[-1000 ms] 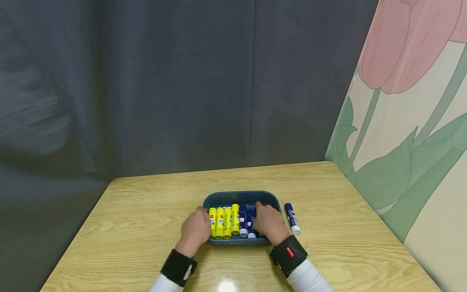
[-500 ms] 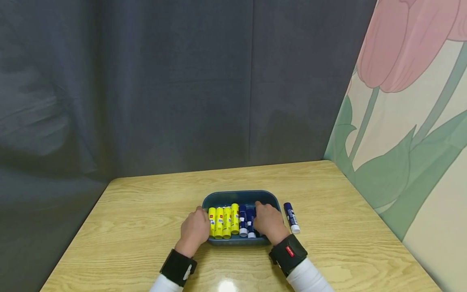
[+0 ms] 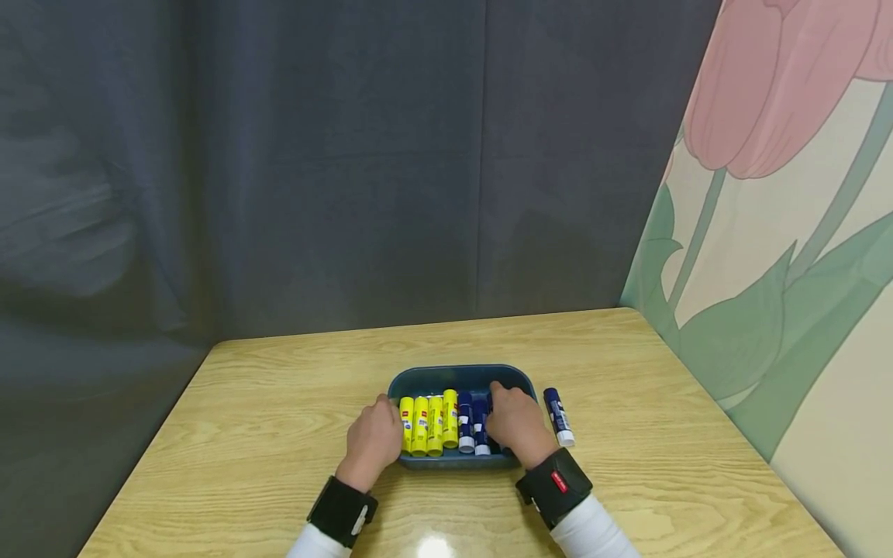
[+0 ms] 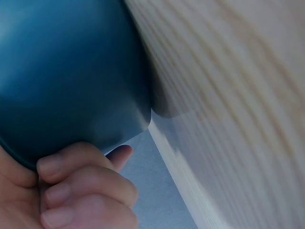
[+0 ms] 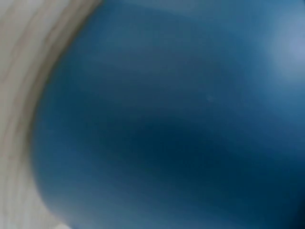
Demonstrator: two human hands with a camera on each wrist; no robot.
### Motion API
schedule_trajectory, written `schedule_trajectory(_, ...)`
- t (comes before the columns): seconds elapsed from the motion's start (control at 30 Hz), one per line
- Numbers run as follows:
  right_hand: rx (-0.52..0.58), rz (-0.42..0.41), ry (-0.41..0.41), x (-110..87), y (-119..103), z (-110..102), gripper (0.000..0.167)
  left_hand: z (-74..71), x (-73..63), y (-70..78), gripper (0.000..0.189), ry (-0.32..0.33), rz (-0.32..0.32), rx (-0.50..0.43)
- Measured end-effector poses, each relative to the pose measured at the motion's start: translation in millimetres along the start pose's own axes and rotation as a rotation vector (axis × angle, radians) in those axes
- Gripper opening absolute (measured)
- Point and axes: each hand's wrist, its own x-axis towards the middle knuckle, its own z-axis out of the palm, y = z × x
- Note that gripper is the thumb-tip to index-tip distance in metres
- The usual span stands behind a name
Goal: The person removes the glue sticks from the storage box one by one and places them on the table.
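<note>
A dark blue bin [image 3: 446, 463] holds a row of several yellow glue sticks [image 3: 436, 426] on the left and blue glue sticks with white ends [image 3: 466, 422] beside them. My left hand [image 3: 374, 438] grips the bin's left rim; in the left wrist view its fingers [image 4: 90, 183] curl at the bin's edge. My right hand [image 3: 518, 422] reaches over the right side into the bin, right at the blue glue sticks. Its fingertips are mostly hidden, and I cannot tell whether they pinch a stick. Only the bin's outer wall [image 5: 167, 119] fills the right wrist view.
One more blue glue stick [image 3: 559, 417] lies on the wooden table [image 3: 279, 403], just right of the bin. Behind the table hangs a dark grey curtain [image 3: 349, 170]. A wall with painted tulips [image 3: 788, 310] borders the right side.
The right hand has shifted very slightly inside the bin. The left hand, the bin and the loose glue stick stay where they were.
</note>
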Motion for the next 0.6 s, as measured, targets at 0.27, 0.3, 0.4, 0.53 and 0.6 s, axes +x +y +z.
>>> schedule_trajectory(0.27,0.054,-0.008,0.031,-5.3,-1,-9,0.052,-0.4,-0.3,0.1,0.035,0.008,0.0,-0.001)
schedule_trajectory(0.3,0.059,-0.011,0.035,-5.8,-1,-10,0.052,-0.7,-0.6,0.3,0.035,0.009,0.003,-0.001)
schedule_trajectory(0.4,0.07,-0.009,0.045,-7.2,-2,-14,0.053,-1.3,-1.2,0.9,0.036,0.01,0.0,-0.002)
schedule_trajectory(0.53,0.075,0.011,0.043,-9.7,-4,-20,0.054,-1.4,-1.4,1.1,0.035,0.008,-0.004,-0.002)
schedule_trajectory(0.6,0.079,0.017,0.043,-10.9,-4,-23,0.054,-1.4,-1.3,1.0,0.034,0.008,-0.001,-0.001)
